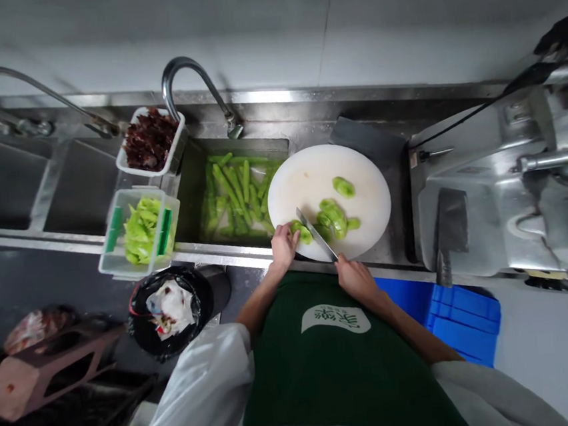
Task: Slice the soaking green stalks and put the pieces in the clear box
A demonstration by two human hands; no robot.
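Observation:
A round white cutting board (311,177) lies on the steel counter beside a sink. My left hand (284,244) presses a green vegetable piece (302,232) onto the board's near edge. My right hand (356,278) grips the handle of a knife (316,234), whose blade angles up to the left, right beside that piece. Cut green slices (333,216) lie in a small heap just right of the blade, and one more slice (344,186) sits farther back on the board.
The sink (195,181) left of the board holds long green stalks (234,191) in water under a tap (191,81). A tub of green slices (140,230) and a tub of dark red pieces (150,140) sit left of it. A black bin (170,311), blue crate (462,313) and steel machine (513,191) stand nearby.

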